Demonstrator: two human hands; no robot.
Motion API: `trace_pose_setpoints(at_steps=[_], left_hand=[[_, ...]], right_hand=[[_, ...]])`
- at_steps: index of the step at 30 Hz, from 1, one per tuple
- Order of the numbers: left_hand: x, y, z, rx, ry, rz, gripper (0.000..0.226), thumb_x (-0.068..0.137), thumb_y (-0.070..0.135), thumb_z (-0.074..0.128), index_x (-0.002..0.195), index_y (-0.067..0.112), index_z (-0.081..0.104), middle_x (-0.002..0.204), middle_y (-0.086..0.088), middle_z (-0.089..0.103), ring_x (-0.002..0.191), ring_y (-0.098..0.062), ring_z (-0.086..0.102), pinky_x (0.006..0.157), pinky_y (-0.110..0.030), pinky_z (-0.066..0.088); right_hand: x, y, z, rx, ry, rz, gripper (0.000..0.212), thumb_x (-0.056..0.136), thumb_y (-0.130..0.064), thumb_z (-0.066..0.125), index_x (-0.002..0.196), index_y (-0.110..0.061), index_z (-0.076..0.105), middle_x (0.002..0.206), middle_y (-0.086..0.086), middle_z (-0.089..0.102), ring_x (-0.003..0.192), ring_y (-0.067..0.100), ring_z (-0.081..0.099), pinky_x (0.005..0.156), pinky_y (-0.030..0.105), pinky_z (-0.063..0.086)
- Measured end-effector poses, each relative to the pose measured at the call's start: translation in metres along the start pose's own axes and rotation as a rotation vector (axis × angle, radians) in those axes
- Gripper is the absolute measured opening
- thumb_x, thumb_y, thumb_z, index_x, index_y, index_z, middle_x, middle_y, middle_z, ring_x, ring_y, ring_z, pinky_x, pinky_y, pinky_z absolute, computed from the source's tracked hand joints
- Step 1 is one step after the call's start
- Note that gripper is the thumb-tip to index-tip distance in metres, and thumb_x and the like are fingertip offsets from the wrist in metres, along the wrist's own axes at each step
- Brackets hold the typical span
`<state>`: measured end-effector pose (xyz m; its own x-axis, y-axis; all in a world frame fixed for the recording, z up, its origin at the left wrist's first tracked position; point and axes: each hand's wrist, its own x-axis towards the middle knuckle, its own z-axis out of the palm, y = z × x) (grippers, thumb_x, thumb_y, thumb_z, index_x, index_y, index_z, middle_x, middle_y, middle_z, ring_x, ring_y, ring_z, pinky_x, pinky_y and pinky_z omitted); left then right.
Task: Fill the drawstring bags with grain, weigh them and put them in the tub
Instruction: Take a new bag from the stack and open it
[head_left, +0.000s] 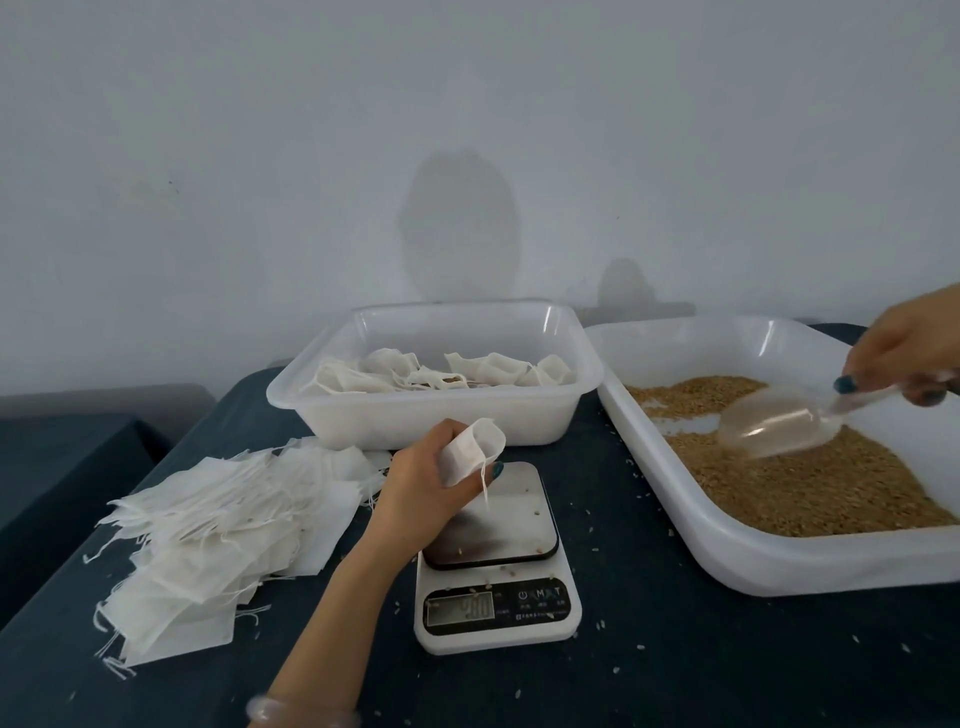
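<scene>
My left hand (423, 483) holds an empty white drawstring bag (472, 449) with its mouth open, just above the scale (493, 561). My right hand (906, 353) grips the handle of a clear plastic scoop (779, 423), whose bowl lies on the brown grain (800, 478) in the large white tray (779, 566) at the right. Behind the scale stands the white tub (415, 421) with several filled bags (441, 374) inside. A heap of flat empty bags (223, 525) lies at the left.
The scale's steel plate carries a few stray grains, and its display is lit. Loose grains dot the dark blue cloth around the scale and tray. A bracelet (280, 709) sits on my left wrist. A grey wall stands close behind the table.
</scene>
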<state>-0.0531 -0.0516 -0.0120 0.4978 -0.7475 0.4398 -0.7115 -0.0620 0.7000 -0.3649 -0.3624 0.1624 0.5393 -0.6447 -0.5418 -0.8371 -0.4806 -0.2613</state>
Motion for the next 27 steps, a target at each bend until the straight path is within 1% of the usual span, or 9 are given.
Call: trace_pose_setpoints(at_steps=[1, 4, 8, 11, 16, 19, 22, 24, 27], left_hand=[[0.000, 0.001, 0.000, 0.001, -0.001, 0.002, 0.029, 0.082, 0.043, 0.076, 0.088, 0.053, 0.050, 0.089, 0.033, 0.059, 0.084, 0.006, 0.056, 0.061, -0.009, 0.044], [-0.001, 0.002, -0.001, -0.008, 0.001, -0.002, 0.027, 0.080, 0.050, 0.074, 0.089, 0.055, 0.050, 0.090, 0.032, 0.059, 0.084, 0.005, 0.056, 0.062, -0.009, 0.044], [-0.001, 0.003, -0.001, 0.002, 0.011, -0.005, 0.027, 0.079, 0.050, 0.074, 0.088, 0.055, 0.049, 0.088, 0.033, 0.059, 0.082, 0.006, 0.056, 0.061, -0.009, 0.043], [-0.001, 0.003, 0.000, 0.009, 0.008, -0.020, 0.027, 0.079, 0.052, 0.073, 0.090, 0.053, 0.049, 0.090, 0.032, 0.058, 0.083, 0.006, 0.055, 0.060, -0.011, 0.044], [-0.001, 0.002, 0.000, 0.028, -0.006, -0.048, 0.028, 0.079, 0.052, 0.074, 0.091, 0.054, 0.048, 0.090, 0.035, 0.057, 0.085, 0.008, 0.055, 0.057, -0.013, 0.044], [-0.001, 0.001, 0.000, 0.012, -0.001, -0.076, 0.027, 0.080, 0.049, 0.075, 0.092, 0.047, 0.051, 0.088, 0.030, 0.059, 0.085, 0.006, 0.055, 0.061, -0.017, 0.046], [-0.001, 0.001, 0.000, -0.005, 0.043, -0.095, 0.025, 0.082, 0.046, 0.074, 0.093, 0.042, 0.053, 0.083, 0.021, 0.062, 0.081, 0.000, 0.057, 0.062, -0.024, 0.048], [-0.001, 0.002, 0.000, -0.007, 0.075, -0.107, 0.023, 0.081, 0.045, 0.073, 0.092, 0.041, 0.052, 0.082, 0.021, 0.062, 0.080, 0.000, 0.057, 0.061, -0.023, 0.047], [0.000, 0.005, -0.001, 0.005, 0.081, -0.127, 0.022, 0.082, 0.044, 0.072, 0.089, 0.043, 0.050, 0.085, 0.032, 0.059, 0.081, 0.006, 0.056, 0.059, -0.021, 0.044]], right_hand=[[-0.005, 0.008, -0.004, 0.016, 0.029, 0.025, 0.044, 0.072, -0.065, 0.069, 0.090, -0.025, 0.075, 0.059, 0.005, 0.061, 0.066, 0.025, 0.041, 0.069, 0.039, 0.027], [0.011, 0.031, 0.021, -0.194, 0.232, 0.139, 0.041, 0.092, -0.050, 0.057, 0.099, -0.011, 0.067, 0.052, -0.002, 0.059, 0.056, 0.022, 0.042, 0.064, 0.032, 0.033], [0.025, 0.025, 0.060, -0.161, 0.172, 0.099, 0.032, 0.098, -0.047, 0.050, 0.104, -0.019, 0.064, 0.054, -0.005, 0.060, 0.047, 0.013, 0.046, 0.048, 0.028, 0.039], [0.031, 0.012, 0.084, -0.029, 0.145, -0.022, 0.027, 0.099, -0.044, 0.048, 0.107, -0.023, 0.063, 0.066, -0.002, 0.063, 0.050, 0.013, 0.050, 0.051, 0.027, 0.044], [0.047, 0.014, 0.104, 0.247, 0.167, -0.060, 0.024, 0.097, -0.038, 0.054, 0.098, -0.018, 0.067, 0.061, 0.001, 0.065, 0.040, 0.011, 0.047, 0.040, 0.022, 0.038], [0.047, 0.026, 0.099, 0.368, 0.160, -0.048, 0.038, 0.084, -0.051, 0.065, 0.099, -0.017, 0.071, 0.067, 0.004, 0.068, 0.042, 0.015, 0.048, 0.042, 0.023, 0.038], [0.044, 0.040, 0.094, 0.354, 0.230, -0.035, 0.047, 0.072, -0.063, 0.064, 0.096, -0.024, 0.072, 0.064, 0.000, 0.069, 0.043, 0.014, 0.053, 0.043, 0.023, 0.042], [0.044, 0.049, 0.089, 0.350, 0.285, 0.000, 0.051, 0.073, -0.059, 0.066, 0.097, -0.014, 0.069, 0.063, 0.004, 0.068, 0.047, 0.018, 0.052, 0.046, 0.026, 0.043], [0.039, 0.063, 0.084, 0.379, 0.328, 0.016, 0.039, 0.088, -0.041, 0.065, 0.092, -0.003, 0.070, 0.068, 0.020, 0.067, 0.049, 0.024, 0.050, 0.044, 0.028, 0.041]])
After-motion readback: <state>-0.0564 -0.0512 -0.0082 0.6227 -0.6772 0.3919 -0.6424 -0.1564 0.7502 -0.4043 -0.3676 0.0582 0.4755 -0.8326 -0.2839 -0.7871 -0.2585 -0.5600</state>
